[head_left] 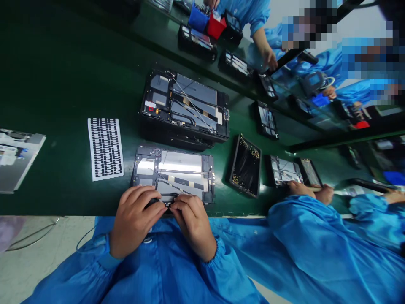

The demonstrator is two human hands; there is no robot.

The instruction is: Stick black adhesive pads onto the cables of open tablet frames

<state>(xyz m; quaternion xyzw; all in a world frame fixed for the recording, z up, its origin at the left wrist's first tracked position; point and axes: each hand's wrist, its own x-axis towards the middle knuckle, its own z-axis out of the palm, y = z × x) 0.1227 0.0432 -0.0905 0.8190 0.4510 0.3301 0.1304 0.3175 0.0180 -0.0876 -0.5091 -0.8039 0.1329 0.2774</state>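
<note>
An opened tablet chassis (177,171) lies on the green table (57,84) right in front of me, its silver plates and taped cables exposed. My left hand (134,219) rests curled on the chassis's near edge, fingertips pinched towards the middle. My right hand (193,221) meets it there, fingers pinched on a small dark part at the chassis edge. What the fingertips hold is too small to make out. Both sleeves are blue.
A white sheet of small black pads (105,147) lies left of the chassis. A stack of more opened tablets (185,107) stands behind it, a black tray of tiny gold parts (246,165) to the right. A neighbour's hands (311,192) work on another unit; others work across the table.
</note>
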